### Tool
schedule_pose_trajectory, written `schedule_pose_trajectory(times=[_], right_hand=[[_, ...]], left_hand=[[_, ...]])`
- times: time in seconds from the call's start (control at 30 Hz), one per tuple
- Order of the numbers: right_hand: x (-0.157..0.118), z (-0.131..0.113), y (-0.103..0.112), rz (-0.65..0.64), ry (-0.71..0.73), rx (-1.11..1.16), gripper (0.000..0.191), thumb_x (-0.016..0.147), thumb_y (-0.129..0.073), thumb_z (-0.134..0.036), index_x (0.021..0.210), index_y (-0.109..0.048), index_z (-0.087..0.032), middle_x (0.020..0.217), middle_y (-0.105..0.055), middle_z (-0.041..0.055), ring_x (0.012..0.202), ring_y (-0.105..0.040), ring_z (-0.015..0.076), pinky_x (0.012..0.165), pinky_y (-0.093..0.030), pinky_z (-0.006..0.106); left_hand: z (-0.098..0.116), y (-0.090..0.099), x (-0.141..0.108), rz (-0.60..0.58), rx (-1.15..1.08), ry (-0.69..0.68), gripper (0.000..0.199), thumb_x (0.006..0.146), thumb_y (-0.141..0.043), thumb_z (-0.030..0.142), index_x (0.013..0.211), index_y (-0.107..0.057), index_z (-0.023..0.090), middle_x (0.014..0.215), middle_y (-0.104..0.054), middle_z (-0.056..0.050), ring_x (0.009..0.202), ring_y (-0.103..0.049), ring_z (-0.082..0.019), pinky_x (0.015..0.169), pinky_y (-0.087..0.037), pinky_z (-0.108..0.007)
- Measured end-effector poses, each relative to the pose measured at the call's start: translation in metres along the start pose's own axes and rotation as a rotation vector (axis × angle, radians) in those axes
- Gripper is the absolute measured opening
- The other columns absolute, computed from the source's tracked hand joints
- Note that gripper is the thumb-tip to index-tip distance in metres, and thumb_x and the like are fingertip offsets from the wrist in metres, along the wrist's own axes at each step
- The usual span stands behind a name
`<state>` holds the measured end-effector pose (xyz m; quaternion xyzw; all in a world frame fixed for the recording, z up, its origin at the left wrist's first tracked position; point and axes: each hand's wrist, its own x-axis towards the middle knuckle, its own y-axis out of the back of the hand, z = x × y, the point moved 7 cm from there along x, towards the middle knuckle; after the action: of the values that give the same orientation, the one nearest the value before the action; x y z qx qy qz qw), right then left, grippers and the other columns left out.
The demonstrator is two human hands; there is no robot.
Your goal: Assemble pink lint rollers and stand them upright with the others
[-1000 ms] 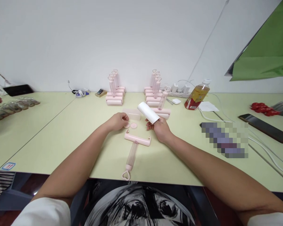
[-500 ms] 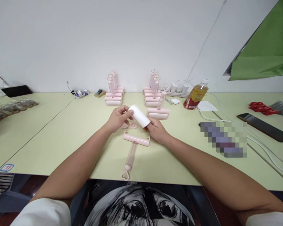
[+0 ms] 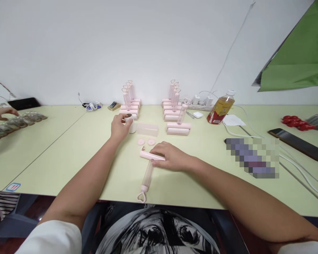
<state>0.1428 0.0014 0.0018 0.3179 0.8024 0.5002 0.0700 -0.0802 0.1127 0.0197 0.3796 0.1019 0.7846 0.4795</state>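
My left hand (image 3: 119,127) grips the top of a white paper roll (image 3: 133,128), which stands on end on the table. The fingers of my right hand (image 3: 172,156) are closed round the right part of the pink crossbar of a lint roller handle (image 3: 147,173). This handle lies flat, its heart-shaped loop pointing towards me, with no roll in its frame. Two round pink end caps (image 3: 151,142) rest just beyond the crossbar. Behind them lies a clear pinkish cover (image 3: 147,129).
Assembled pink lint rollers stand in a left group (image 3: 129,102) and a right group (image 3: 175,106). A drink bottle (image 3: 221,108), power strip (image 3: 201,106), phone (image 3: 298,144) and cables are to the right. At far left, a co-worker's hand (image 3: 4,113) touches wrapped items (image 3: 21,121).
The white roll has gone from between both hands to standing on the table at the left, under my left hand. My right hand has let go of it and taken the lint roller handle.
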Motion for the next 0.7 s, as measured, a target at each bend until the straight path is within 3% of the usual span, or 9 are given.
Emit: schedule_pose_trajectory(times=[0.07,0.17,0.23,0.3,0.37,0.47,0.6,0.7], right_hand=[[0.000,-0.001,0.000,-0.013,0.026,0.002,0.030,0.093,-0.059,-0.041,0.110,-0.070,-0.018,0.105,-0.071,0.0108,0.098,-0.061,0.0252,0.088,-0.043,0.040],[0.001,0.004,0.001,0.004,0.027,0.022,0.029,0.097,-0.053,-0.036,0.115,-0.069,-0.021,0.109,-0.071,0.0103,0.102,-0.061,0.0248,0.091,-0.042,0.040],[0.001,0.009,0.000,0.022,0.010,0.026,0.028,0.098,-0.052,-0.035,0.115,-0.070,-0.021,0.109,-0.071,0.0102,0.102,-0.061,0.0245,0.090,-0.042,0.041],[0.001,0.012,0.000,0.044,-0.002,0.022,0.028,0.098,-0.052,-0.034,0.115,-0.070,-0.021,0.108,-0.071,0.0106,0.100,-0.061,0.0244,0.090,-0.042,0.041],[0.002,0.013,0.000,0.058,-0.001,0.020,0.028,0.098,-0.052,-0.034,0.115,-0.070,-0.020,0.107,-0.071,0.0110,0.099,-0.061,0.0242,0.089,-0.042,0.040],[0.002,0.012,0.000,0.052,0.008,0.021,0.027,0.098,-0.052,-0.032,0.111,-0.071,-0.019,0.100,-0.071,0.0100,0.094,-0.060,0.0232,0.086,-0.042,0.038],[0.003,0.012,0.000,0.051,0.021,0.036,0.026,0.098,-0.052,-0.032,0.111,-0.071,-0.019,0.098,-0.071,0.0088,0.091,-0.061,0.0217,0.082,-0.042,0.036],[0.003,0.013,0.000,0.053,0.018,0.030,0.028,0.099,-0.050,-0.033,0.112,-0.071,-0.020,0.098,-0.071,0.0091,0.091,-0.061,0.0216,0.083,-0.042,0.036]], left_hand=[[0.006,-0.001,-0.002,-0.024,0.024,-0.053,0.030,0.079,-0.065,0.036,0.104,-0.065,0.019,0.109,-0.060,-0.009,0.090,-0.061,-0.020,0.085,-0.049,-0.034],[0.029,0.009,-0.010,0.065,0.096,-0.182,0.040,0.077,-0.066,0.032,0.115,-0.063,0.017,0.118,-0.054,-0.014,0.109,-0.056,-0.026,0.092,-0.047,-0.038],[0.049,0.009,-0.019,0.034,0.124,-0.264,0.035,0.082,-0.059,0.029,0.114,-0.063,0.017,0.115,-0.057,-0.013,0.106,-0.057,-0.025,0.088,-0.047,-0.037],[0.066,-0.008,-0.032,-0.209,0.127,-0.321,0.025,0.087,-0.051,0.028,0.104,-0.067,0.018,0.101,-0.064,-0.008,0.087,-0.061,-0.021,0.079,-0.048,-0.033],[0.077,-0.027,-0.049,-0.481,0.155,-0.360,0.025,0.088,-0.049,0.028,0.099,-0.070,0.019,0.095,-0.068,-0.007,0.081,-0.062,-0.020,0.075,-0.047,-0.032],[0.078,-0.047,-0.067,-0.722,0.234,-0.367,0.025,0.086,-0.052,0.028,0.096,-0.073,0.020,0.092,-0.071,-0.006,0.077,-0.063,-0.020,0.069,-0.045,-0.031],[0.069,-0.061,-0.073,-0.883,0.164,-0.317,0.024,0.085,-0.055,0.033,0.092,-0.074,0.020,0.081,-0.071,-0.003,0.072,-0.062,-0.019,0.065,-0.045,-0.029],[0.070,-0.059,-0.065,-0.814,0.096,-0.340,0.026,0.087,-0.054,0.034,0.097,-0.074,0.020,0.090,-0.071,-0.005,0.079,-0.065,-0.019,0.072,-0.049,-0.030]])
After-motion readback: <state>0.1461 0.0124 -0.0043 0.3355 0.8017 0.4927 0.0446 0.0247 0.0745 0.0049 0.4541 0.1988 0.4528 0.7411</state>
